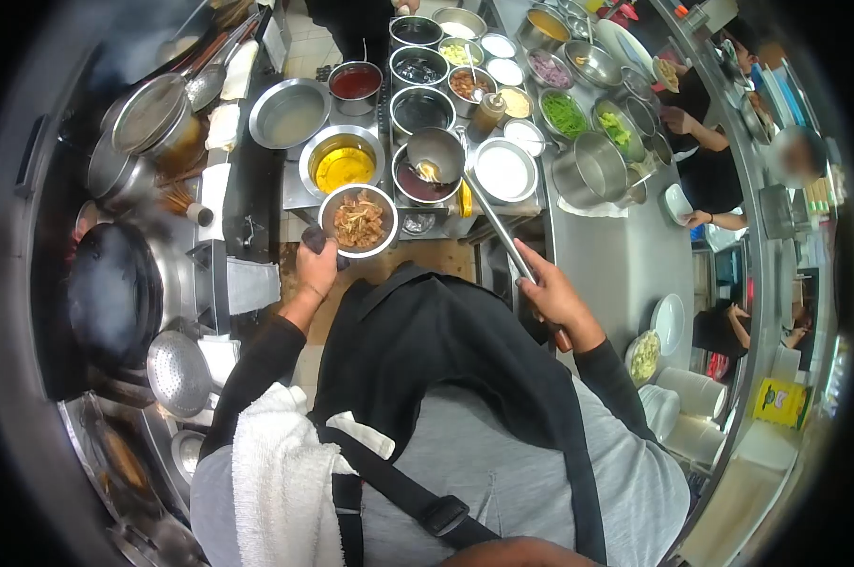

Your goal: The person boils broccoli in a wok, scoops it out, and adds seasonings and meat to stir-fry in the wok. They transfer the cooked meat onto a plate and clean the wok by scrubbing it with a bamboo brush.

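My left hand (315,268) is closed on the near-left rim of a steel bowl (391,232), with a dark cloth at the grip. Cooked meat pieces with pale strips (359,220) fill this bowl. My right hand (556,298) wraps round the long handle of a ladle (494,219), which ends in wood. The ladle's round head is over a pot of dark red liquid (418,188) and holds a little pale stuff. Beside the bowl, a steel pot contains yellow oil (342,164).
Sauce and ingredient pots crowd the counter ahead, including white powder (503,170) and chopped greens (564,114). A dark wok (113,283) and a perforated skimmer (178,370) are at left. Other people (706,142) stand beyond the right counter (592,253).
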A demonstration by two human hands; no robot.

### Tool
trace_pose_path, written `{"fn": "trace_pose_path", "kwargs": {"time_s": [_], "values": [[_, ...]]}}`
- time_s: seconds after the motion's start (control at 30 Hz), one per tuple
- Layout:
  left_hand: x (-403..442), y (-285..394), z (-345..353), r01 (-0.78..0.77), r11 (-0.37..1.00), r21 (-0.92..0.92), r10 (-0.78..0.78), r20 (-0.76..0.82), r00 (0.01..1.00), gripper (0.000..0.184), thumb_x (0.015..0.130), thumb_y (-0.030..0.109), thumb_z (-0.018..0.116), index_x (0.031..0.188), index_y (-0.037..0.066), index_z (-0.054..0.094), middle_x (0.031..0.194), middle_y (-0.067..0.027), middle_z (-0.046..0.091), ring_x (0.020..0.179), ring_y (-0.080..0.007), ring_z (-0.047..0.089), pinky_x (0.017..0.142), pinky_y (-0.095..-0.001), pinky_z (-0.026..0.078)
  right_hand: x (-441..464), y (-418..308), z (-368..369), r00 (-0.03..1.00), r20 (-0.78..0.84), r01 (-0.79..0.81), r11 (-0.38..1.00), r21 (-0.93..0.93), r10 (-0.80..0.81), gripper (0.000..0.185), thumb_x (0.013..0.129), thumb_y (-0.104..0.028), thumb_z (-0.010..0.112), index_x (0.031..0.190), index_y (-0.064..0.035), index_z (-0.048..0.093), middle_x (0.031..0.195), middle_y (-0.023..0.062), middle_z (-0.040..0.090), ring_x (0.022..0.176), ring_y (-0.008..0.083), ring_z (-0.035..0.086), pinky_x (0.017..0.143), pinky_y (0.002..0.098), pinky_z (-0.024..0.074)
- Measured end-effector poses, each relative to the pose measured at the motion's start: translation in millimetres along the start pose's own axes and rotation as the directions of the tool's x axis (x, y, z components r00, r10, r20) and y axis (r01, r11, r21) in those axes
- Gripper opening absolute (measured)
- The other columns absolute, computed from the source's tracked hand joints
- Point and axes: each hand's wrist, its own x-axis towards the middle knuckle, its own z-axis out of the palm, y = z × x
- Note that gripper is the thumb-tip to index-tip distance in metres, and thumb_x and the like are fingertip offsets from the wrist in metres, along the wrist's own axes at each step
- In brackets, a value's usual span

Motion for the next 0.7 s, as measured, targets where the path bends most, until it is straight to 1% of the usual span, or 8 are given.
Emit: {"fn": "trace_pose_path", "kwargs": {"time_s": [0.03, 0.1, 0.2, 0.33, 0.47, 0.53, 0.6, 0.7], "values": [[6.2, 0.9, -3.7, 0.007, 0.999, 0.032, -0.007, 0.017, 1.000, 0.028, 0.085, 0.022, 0.068, 0.099, -0.001, 0.067, 0.089, -0.0184, 0.072, 0.084, -0.0316, 0.071, 0.077, -0.0416, 0.054, -1.8, -1.7, 5.5, 1.000, -0.009, -0.005, 1.000, -0.002, 0.005, 0.072, 0.095, -0.002, 0.056, 0.161, -0.0200, 0.031, 0.078, 0.0099, 0.066, 0.057, 0.0188, 0.061, 0.054, 0.0333, 0.0511], [19.6, -3.2, -7.1, 0.012, 0.998, 0.057, -0.014, 0.037, 0.999, 0.028, 0.085, 0.022, 0.068, 0.101, -0.001, 0.067, 0.091, -0.0197, 0.073, 0.087, -0.0339, 0.072, 0.079, -0.0426, 0.054, -5.6, -3.7, 18.7, 1.000, -0.008, 0.006, 0.954, 0.301, -0.003, 0.069, 0.097, -0.001, 0.054, 0.161, -0.0145, 0.031, 0.066, -0.0008, 0.052, 0.045, 0.0073, 0.043, 0.040, 0.0265, 0.0383], [45.0, -11.6, -9.6, -0.020, 1.000, -0.017, 0.021, 0.058, 0.998, 0.032, 0.086, 0.022, 0.069, 0.108, -0.001, 0.067, 0.097, -0.0198, 0.073, 0.092, -0.0345, 0.072, 0.084, -0.0425, 0.055, -13.7, -19.5, 34.0, 1.000, 0.018, 0.001, 0.881, 0.472, -0.010, 0.068, 0.097, -0.001, 0.053, 0.160, -0.0104, 0.032, 0.065, 0.0007, 0.054, 0.043, 0.0077, 0.042, 0.041, 0.0260, 0.0384], [75.2, -29.0, -4.5, -0.069, 0.997, 0.028, 0.069, 0.005, 0.998, 0.039, 0.087, 0.022, 0.070, 0.118, 0.000, 0.064, 0.109, -0.0207, 0.072, 0.102, -0.0342, 0.071, 0.091, -0.0424, 0.055, -21.7, -52.2, 68.2, 0.995, 0.102, -0.030, 0.888, 0.458, -0.019, 0.073, 0.098, 0.002, 0.050, 0.163, -0.0201, 0.026, 0.069, -0.0020, 0.051, 0.045, 0.0053, 0.041, 0.037, 0.0227, 0.0366], [100.8, -75.9, -2.4, -0.017, 0.971, -0.237, 0.008, -0.036, 0.999, 0.040, 0.085, 0.023, 0.071, 0.116, -0.001, 0.064, 0.103, -0.0206, 0.072, 0.099, -0.0347, 0.070, 0.089, -0.0427, 0.054, -19.4, -98.8, 106.1, 0.997, 0.060, 0.050, 0.995, 0.082, -0.055, 0.073, 0.096, 0.001, 0.052, 0.162, -0.0187, 0.028, 0.074, -0.0032, 0.055, 0.045, 0.0042, 0.042, 0.041, 0.0239, 0.0391], [105.0, -70.6, -14.6, 0.088, 0.969, -0.231, -0.089, 0.006, 0.996, 0.039, 0.083, 0.023, 0.073, 0.112, -0.001, 0.065, 0.099, -0.0184, 0.072, 0.094, -0.0330, 0.070, 0.086, -0.0417, 0.054, -3.7, -117.9, 111.3, 0.991, 0.127, 0.010, 0.975, 0.223, -0.039, 0.072, 0.096, 0.002, 0.052, 0.162, -0.0162, 0.028, 0.073, -0.0028, 0.055, 0.044, 0.0045, 0.042, 0.041, 0.0237, 0.0391], [101.8, -70.2, -26.4, 0.030, 0.967, -0.253, -0.056, -0.096, 0.994, 0.036, 0.083, 0.023, 0.074, 0.108, -0.002, 0.065, 0.095, -0.0136, 0.071, 0.087, -0.0272, 0.069, 0.082, -0.0389, 0.054, 25.6, -123.0, 107.3, 0.974, 0.215, -0.036, 0.894, 0.447, -0.068, 0.074, 0.095, 0.004, 0.052, 0.162, -0.0154, 0.027, 0.068, 0.0007, 0.051, 0.045, 0.0056, 0.042, 0.037, 0.0213, 0.0347], [90.6, -49.5, -60.2, 0.228, 0.926, -0.302, -0.234, 0.016, 0.972, 0.032, 0.084, 0.022, 0.074, 0.106, 0.000, 0.066, 0.093, -0.0071, 0.070, 0.083, -0.0162, 0.066, 0.074, -0.0339, 0.053, 92.3, -141.5, 105.4, 0.964, 0.250, -0.059, 0.844, 0.533, -0.091, 0.072, 0.094, 0.003, 0.051, 0.161, -0.0130, 0.029, 0.067, 0.0007, 0.048, 0.044, 0.0063, 0.041, 0.036, 0.0209, 0.0334]]}}
